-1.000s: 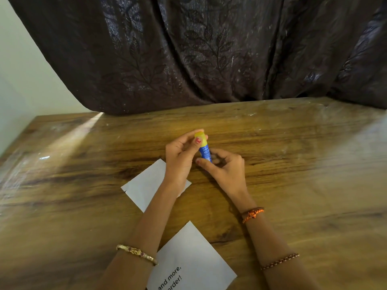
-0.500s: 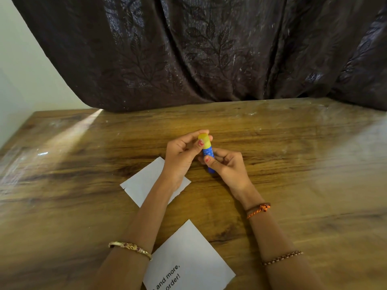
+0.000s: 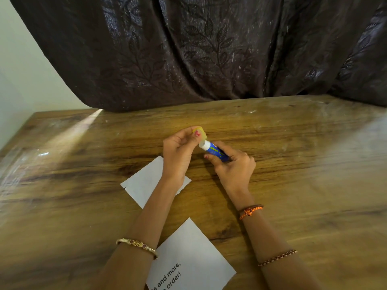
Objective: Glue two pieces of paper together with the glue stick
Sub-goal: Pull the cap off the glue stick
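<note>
The left hand [image 3: 178, 155] pinches a small yellow plastic cap [image 3: 200, 131] between curled thumb and fingertips, just clear of the white tip of the blue cylindrical glue stick [image 3: 215, 152]. The right hand [image 3: 233, 168] has its fingers and thumb wrapped round the stick's body, holding it tilted above the brown wooden worktop [image 3: 293, 164]. A plain white paper sheet [image 3: 144, 183] lies partly under the left wrist; a second white sheet with black print [image 3: 192, 258] lies nearer, between the forearms.
</note>
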